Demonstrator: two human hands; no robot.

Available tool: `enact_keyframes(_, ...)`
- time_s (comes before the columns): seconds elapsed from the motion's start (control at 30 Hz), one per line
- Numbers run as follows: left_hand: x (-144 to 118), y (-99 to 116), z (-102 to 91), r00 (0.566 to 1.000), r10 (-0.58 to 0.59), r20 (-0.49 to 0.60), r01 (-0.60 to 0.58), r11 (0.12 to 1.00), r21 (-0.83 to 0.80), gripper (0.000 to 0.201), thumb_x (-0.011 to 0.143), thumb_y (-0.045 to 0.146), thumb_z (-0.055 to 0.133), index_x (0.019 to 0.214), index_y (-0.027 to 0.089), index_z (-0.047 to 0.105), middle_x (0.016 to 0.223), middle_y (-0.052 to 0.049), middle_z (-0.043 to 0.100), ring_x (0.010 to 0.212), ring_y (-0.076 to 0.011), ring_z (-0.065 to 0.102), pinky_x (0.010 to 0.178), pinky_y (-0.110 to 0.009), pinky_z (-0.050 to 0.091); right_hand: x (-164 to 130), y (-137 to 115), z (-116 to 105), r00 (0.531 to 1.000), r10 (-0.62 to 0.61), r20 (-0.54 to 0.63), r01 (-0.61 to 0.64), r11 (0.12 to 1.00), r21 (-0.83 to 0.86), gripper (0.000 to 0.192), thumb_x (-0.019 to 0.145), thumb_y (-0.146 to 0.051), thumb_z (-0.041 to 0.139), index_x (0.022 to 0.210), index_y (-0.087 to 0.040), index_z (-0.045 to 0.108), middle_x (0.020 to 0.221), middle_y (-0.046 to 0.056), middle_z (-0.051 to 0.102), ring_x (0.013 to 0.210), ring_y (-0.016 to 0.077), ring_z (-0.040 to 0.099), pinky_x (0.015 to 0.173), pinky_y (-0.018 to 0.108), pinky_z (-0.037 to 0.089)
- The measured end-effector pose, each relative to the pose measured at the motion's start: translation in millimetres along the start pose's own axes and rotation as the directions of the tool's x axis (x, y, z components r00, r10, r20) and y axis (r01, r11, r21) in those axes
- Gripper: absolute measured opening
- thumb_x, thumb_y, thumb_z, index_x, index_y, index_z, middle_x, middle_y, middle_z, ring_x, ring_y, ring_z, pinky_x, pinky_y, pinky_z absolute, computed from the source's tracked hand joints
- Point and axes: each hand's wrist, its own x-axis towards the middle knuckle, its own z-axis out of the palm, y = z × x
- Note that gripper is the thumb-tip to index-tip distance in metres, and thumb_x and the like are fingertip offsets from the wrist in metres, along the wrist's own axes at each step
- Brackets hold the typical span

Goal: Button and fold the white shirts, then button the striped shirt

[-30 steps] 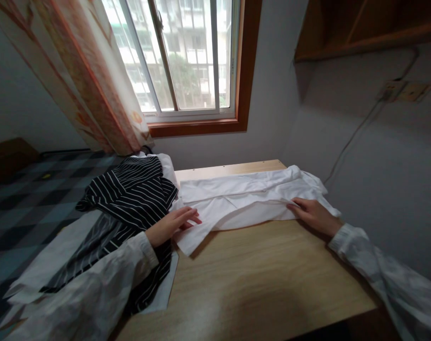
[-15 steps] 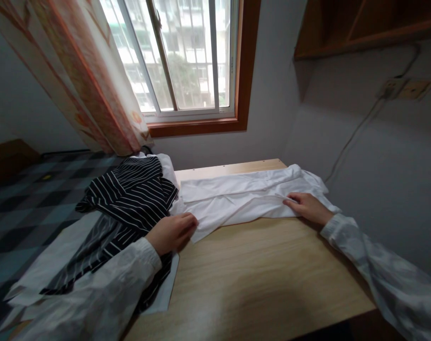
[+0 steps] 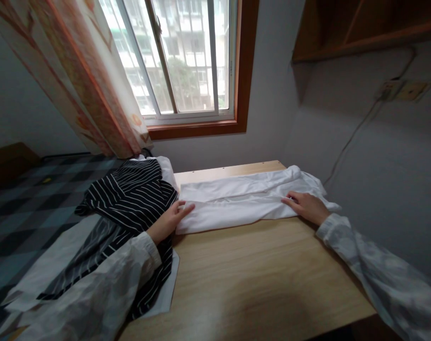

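A white garment (image 3: pixel 233 199), folded into a long strip with some wrinkles, lies across the wooden table. At its left end is my left hand (image 3: pixel 167 221), thumb and fingers apart, the fingertips resting on the cloth's edge. Near the right end, my right hand (image 3: pixel 307 207) pinches a fold of the garment between thumb and fingers. A black garment with white stripes (image 3: pixel 130 189) lies heaped just left of the white one, partly behind my left hand and sleeve.
Under my arms stretches the light wooden table (image 3: pixel 243 274). A checked bedspread (image 3: pixel 20 213) covers the bed at left. White cloth or paper (image 3: pixel 45 265) pokes out beneath the striped garment. A cable (image 3: pixel 350 139) runs down the right wall, below a shelf (image 3: pixel 371 45).
My left hand has moved left and a little up, and its fingers have spread. The white garment's near left corner now lies flatter and straighter. My right hand has barely moved.
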Motion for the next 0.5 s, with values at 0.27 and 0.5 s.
enact_keyframes(0.27,-6,-6,-8.9,0.991,0.086,-0.105,-0.081,0.995,0.056,0.051,0.086,0.071,0.06,0.092,0.021,0.064,0.082,-0.004,0.069,0.079,-0.023,0.064,0.074,-0.035,0.052,-4,30,-34,0.947,-0.274,0.168,0.227,0.941,0.252,0.044,0.096,-0.065,0.066,0.107,-0.024,0.078,0.098,0.007,0.081,0.09,0.0278,0.072,0.079,0.036,0.05)
enact_keyframes(0.5,-1,-5,-7.1,0.98,0.126,-0.154,-0.077,0.954,0.29,0.033,0.097,0.054,0.048,0.088,0.024,0.057,0.084,-0.005,0.07,0.08,-0.0238,0.065,0.076,-0.034,0.049,-1,69,-44,0.986,-0.129,0.107,0.089,0.945,0.315,0.052,0.099,-0.07,0.055,0.093,-0.023,0.076,0.084,0.007,0.076,0.081,0.0276,0.068,0.075,0.037,0.049)
